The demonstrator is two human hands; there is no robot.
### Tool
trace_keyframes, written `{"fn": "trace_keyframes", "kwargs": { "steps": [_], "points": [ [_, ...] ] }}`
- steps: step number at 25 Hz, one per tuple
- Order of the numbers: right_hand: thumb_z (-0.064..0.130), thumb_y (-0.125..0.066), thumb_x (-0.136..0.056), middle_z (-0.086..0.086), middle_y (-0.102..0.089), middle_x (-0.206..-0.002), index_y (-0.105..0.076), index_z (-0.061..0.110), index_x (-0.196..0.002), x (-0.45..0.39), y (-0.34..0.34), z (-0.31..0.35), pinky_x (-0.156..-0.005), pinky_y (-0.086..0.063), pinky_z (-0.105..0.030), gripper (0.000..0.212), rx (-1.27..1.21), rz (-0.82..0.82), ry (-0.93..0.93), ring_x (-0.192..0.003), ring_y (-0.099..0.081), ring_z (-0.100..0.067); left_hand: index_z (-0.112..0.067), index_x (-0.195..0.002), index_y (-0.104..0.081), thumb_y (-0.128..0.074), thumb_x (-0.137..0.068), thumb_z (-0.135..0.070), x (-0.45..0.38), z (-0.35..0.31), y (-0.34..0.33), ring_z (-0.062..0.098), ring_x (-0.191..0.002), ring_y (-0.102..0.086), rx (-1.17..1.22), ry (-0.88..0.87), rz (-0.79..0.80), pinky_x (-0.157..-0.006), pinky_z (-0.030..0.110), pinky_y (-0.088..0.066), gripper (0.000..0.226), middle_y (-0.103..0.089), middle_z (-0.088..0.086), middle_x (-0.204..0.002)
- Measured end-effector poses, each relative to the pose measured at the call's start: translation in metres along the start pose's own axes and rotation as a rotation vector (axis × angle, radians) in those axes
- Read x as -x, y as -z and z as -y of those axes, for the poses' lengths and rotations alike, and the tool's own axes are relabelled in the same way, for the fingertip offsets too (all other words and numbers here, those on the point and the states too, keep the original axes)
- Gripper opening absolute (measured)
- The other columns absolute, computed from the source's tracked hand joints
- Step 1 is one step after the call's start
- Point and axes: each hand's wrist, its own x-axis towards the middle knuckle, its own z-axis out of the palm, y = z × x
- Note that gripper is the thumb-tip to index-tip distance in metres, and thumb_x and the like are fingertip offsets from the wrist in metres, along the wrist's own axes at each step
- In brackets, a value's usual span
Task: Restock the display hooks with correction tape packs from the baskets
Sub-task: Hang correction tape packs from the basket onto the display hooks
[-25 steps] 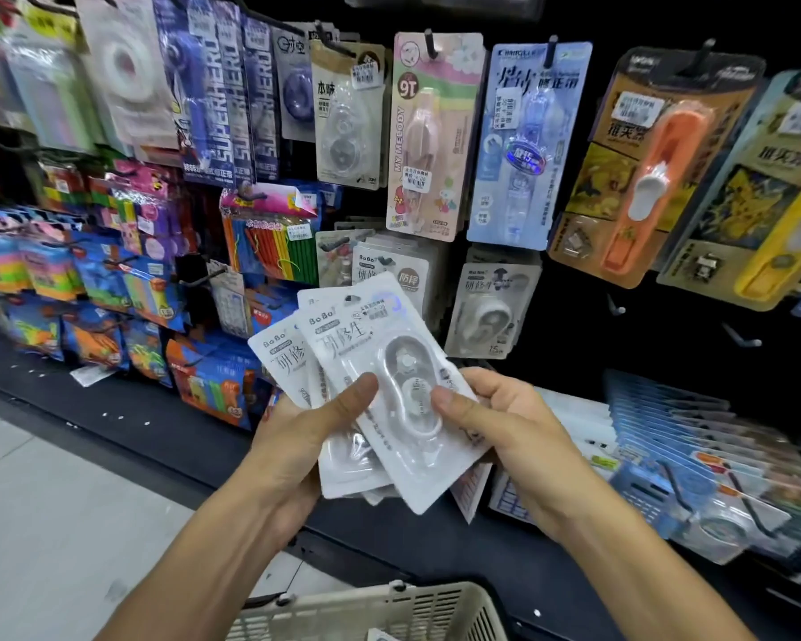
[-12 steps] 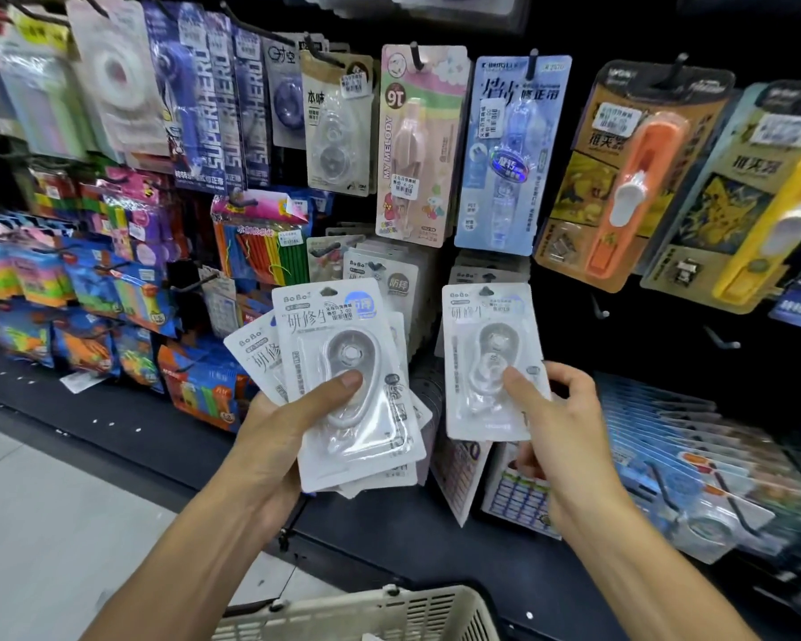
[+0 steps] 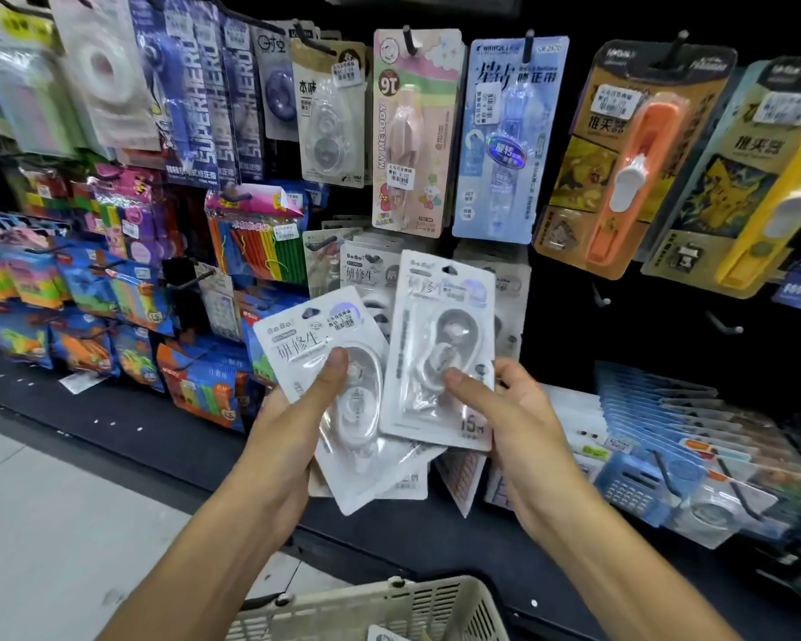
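My left hand (image 3: 292,423) grips a fanned stack of white correction tape packs (image 3: 329,363), thumb pressed on the top pack's clear blister. My right hand (image 3: 509,418) pinches a single white correction tape pack (image 3: 440,344) by its lower part, held upright just right of the stack and overlapping its edge. Directly behind the two, more of the same white packs (image 3: 366,270) hang on a display hook. A beige plastic basket (image 3: 389,608) sits below my arms at the bottom edge, with a pack corner showing inside.
The black pegboard wall carries other hanging goods: a pink pack (image 3: 412,131), a blue pack (image 3: 505,141), orange and yellow clip dispensers (image 3: 630,159). Bare hooks (image 3: 724,323) stick out at right. Calculators (image 3: 634,483) lie on the lower shelf. Grey floor at left.
My right hand pulled one pack off the stack, swung it out to the right, then brought it back beside the stack and higher. My left hand tilted the stack left.
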Motion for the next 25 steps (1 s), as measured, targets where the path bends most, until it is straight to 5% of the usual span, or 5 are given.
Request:
{"fn": "trace_keyframes", "kwargs": {
  "steps": [12, 15, 17, 21, 25],
  "points": [
    [0.024, -0.067, -0.091, -0.002, -0.068, -0.079, -0.062, 0.023, -0.114, -0.012, 0.031, 0.004, -0.034, -0.032, -0.02, 0.024, 0.117, -0.214, -0.104, -0.038, -0.049, -0.01, -0.022, -0.107, -0.073, -0.082, -0.067, -0.031, -0.004, -0.005, 0.008, 0.025, -0.089, -0.078, 0.103, -0.14, -0.089, -0.062, 0.034, -0.063, 0.042, -0.079, 0.006, -0.106],
    [0.023, -0.07, -0.092, 0.002, -0.056, -0.127, -0.04, 0.036, -0.138, -0.013, 0.032, 0.001, -0.071, -0.062, -0.041, 0.056, 0.163, -0.324, -0.114, -0.095, -0.07, -0.023, -0.024, -0.107, -0.073, -0.084, -0.063, -0.034, -0.006, -0.005, 0.012, 0.025, -0.091, -0.078, 0.108, -0.162, -0.099, -0.064, 0.035, -0.063, 0.047, -0.08, 0.004, -0.106],
    [0.033, -0.074, -0.088, 0.014, -0.048, -0.138, -0.042, 0.046, -0.134, -0.007, 0.027, -0.004, -0.094, -0.052, -0.038, 0.058, 0.401, -0.297, 0.031, -0.117, -0.057, -0.014, -0.022, -0.107, -0.072, -0.087, -0.058, -0.034, -0.006, -0.005, 0.011, 0.025, -0.088, -0.078, 0.101, -0.17, -0.103, -0.063, 0.036, -0.062, 0.053, -0.08, 0.004, -0.104],
    [0.053, -0.088, -0.063, 0.007, -0.074, -0.109, -0.059, 0.045, -0.111, 0.011, -0.008, -0.021, -0.078, -0.059, -0.027, 0.056, 0.347, 0.236, 0.012, -0.096, -0.073, -0.012, -0.023, -0.109, -0.07, -0.092, -0.049, -0.035, -0.005, 0.001, 0.001, 0.03, -0.089, -0.078, 0.025, -0.138, -0.027, -0.068, 0.043, -0.063, 0.065, -0.08, 0.007, -0.103],
    [0.031, -0.083, -0.071, -0.005, -0.079, -0.094, -0.057, 0.019, -0.113, 0.003, -0.009, -0.013, -0.047, -0.053, -0.027, 0.05, 0.107, 0.114, 0.031, -0.071, -0.075, -0.019, -0.027, -0.118, -0.07, -0.078, -0.07, -0.038, -0.006, -0.003, 0.002, 0.026, -0.097, -0.077, 0.112, -0.132, 0.048, -0.069, 0.037, -0.064, 0.05, -0.078, 0.004, -0.113]
  ]
}}
